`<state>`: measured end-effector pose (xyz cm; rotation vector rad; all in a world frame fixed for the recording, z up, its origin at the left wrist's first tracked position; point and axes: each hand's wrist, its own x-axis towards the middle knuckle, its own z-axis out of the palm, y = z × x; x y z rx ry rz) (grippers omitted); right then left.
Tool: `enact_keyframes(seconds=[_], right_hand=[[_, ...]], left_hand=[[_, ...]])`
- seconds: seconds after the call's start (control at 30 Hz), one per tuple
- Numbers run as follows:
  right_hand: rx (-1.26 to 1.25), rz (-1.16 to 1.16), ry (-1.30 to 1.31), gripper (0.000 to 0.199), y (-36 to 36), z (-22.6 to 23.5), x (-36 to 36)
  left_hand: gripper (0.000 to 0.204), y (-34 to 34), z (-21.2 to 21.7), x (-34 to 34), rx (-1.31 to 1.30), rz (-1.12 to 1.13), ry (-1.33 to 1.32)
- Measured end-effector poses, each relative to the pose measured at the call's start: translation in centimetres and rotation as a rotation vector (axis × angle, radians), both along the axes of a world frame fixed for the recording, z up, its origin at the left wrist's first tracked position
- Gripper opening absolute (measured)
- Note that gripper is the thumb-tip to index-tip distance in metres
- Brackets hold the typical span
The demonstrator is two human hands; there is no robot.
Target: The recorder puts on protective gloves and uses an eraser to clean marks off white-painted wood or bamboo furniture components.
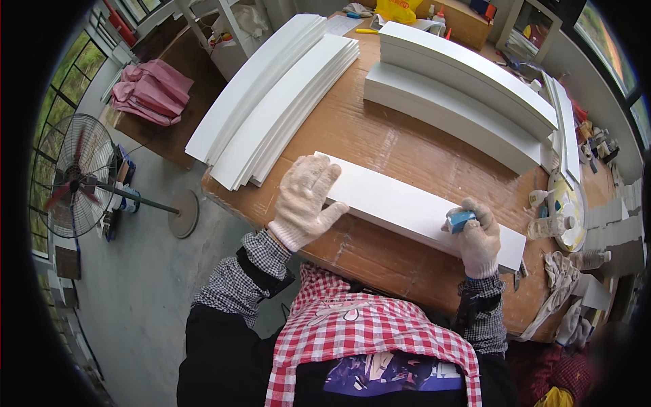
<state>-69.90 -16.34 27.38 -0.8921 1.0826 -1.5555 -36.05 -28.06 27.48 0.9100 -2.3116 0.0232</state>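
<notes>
A long white board point(400, 197) lies slantwise across the near part of the brown table, in front of me. Over its left end rests my left hand point(305, 197), in a cream knitted glove, gripping it with the fingers on top and the thumb along the near edge. Toward the board's right end, my gloved right hand point(480, 237) pinches a small blue piece point(460, 220) against the top face. What the blue piece is made of, I cannot make out. Whether the white board is one piece or a thin stack is unclear.
White strips point(285, 102) are stacked at the table's far left. Behind the board stand long white pieces point(454, 102). Plastic bottles point(549, 226) and a cloth point(557, 288) crowd the right edge. A standing fan point(76, 178) is on the floor to the left.
</notes>
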Motion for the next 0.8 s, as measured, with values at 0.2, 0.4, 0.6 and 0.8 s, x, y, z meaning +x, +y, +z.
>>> enact_keyframes(seconds=[0.2,0.4,0.6,0.8], right_hand=[[-0.015,0.004,-0.029,0.032,0.2,-0.1,0.1],[-0.060,0.023,-0.035,0.031,0.0,-0.4,-0.2],[-0.043,0.012,-0.038,0.032,-0.2,-0.3,0.0],[-0.024,0.016,-0.015,0.033,0.1,-0.2,0.1]], left_hand=[[0.081,2.5,-0.2,-7.7,0.247,-0.257,-0.338],[0.091,-3.5,-0.7,-1.8,0.392,0.298,-0.498],[0.087,-2.3,-1.1,-3.5,0.354,0.378,-0.451],[0.089,4.4,0.0,-10.6,0.361,-0.192,-0.453]])
